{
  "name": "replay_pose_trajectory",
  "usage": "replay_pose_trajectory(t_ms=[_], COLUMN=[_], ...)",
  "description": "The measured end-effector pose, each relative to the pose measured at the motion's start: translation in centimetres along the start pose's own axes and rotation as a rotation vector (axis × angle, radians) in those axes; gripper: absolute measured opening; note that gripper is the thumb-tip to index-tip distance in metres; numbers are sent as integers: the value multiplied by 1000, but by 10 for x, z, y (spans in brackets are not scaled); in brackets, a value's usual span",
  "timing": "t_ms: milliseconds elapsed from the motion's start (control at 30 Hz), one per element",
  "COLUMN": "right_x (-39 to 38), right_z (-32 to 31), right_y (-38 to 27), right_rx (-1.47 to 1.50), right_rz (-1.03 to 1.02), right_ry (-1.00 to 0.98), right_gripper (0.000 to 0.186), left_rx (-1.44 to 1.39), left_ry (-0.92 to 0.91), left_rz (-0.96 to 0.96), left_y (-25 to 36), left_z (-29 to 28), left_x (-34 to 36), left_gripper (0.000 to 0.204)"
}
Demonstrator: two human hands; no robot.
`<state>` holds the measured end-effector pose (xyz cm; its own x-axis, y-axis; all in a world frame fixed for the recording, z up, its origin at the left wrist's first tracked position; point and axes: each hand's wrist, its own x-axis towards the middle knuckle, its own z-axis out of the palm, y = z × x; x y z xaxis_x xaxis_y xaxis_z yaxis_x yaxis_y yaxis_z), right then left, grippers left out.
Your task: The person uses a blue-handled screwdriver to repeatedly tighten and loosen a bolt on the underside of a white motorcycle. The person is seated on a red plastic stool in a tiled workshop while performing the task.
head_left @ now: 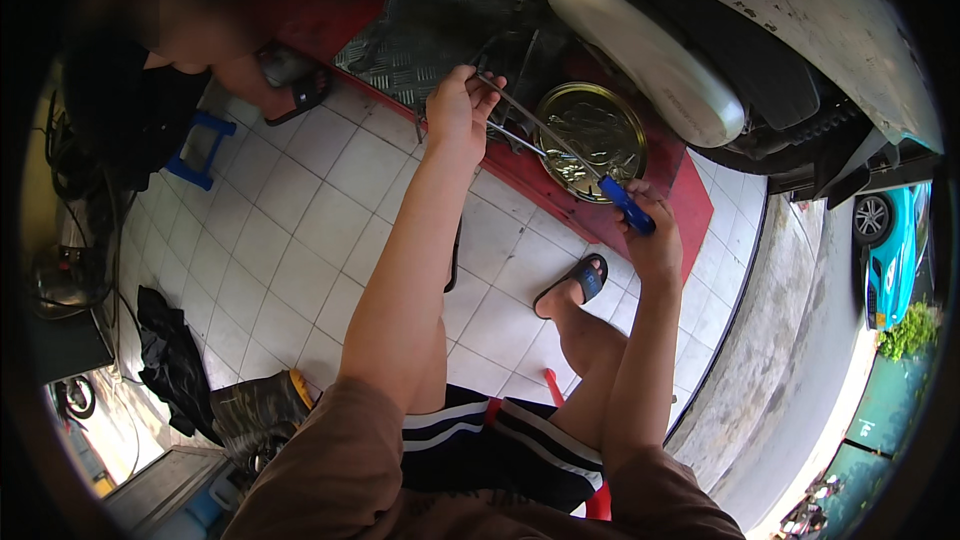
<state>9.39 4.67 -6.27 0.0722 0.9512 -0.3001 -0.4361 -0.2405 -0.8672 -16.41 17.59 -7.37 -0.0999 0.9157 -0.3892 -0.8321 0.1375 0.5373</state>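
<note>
My right hand (645,220) grips a blue-handled tool (620,200) with a long thin metal shaft slanting up to the left. My left hand (462,108) has its fingers closed round the far end of that shaft. A second shiny rod (515,137) runs below it, partly hidden by my left hand. Under the tool lies a round brass-coloured tray (605,120) with small shiny bits or liquid in it, on a red platform (685,220). Dark metal tools lie beside the tray, too shadowed to tell apart.
A motorbike (640,50) stands over the platform. At upper left, another person's sandalled foot (300,95) is beside a blue stool (205,145). Black cloth (165,360) and boots (255,405) lie at lower left. A turquoise car (890,260) is outside at right.
</note>
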Motion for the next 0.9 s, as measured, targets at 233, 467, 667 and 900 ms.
replay_pose_trajectory(t_ms=[233, 467, 667, 900], right_x=[-3, -11, -17, -17], right_z=[4, -11, -11, -6], right_y=[-6, -3, 2, 17], right_rx=[-67, -256, -328, -387], right_rz=[-140, -22, -40, 112], right_ry=[41, -41, -5, -339], right_gripper=[34, 26, 18, 19], left_rx=[-29, 62, 172, 374], left_ry=[-24, -56, -28, -36], left_rz=[19, 116, 190, 431], left_y=[-3, -9, -16, -42], left_z=[3, 14, 19, 45], left_x=[0, -9, -11, -19], left_gripper=[10, 15, 16, 16])
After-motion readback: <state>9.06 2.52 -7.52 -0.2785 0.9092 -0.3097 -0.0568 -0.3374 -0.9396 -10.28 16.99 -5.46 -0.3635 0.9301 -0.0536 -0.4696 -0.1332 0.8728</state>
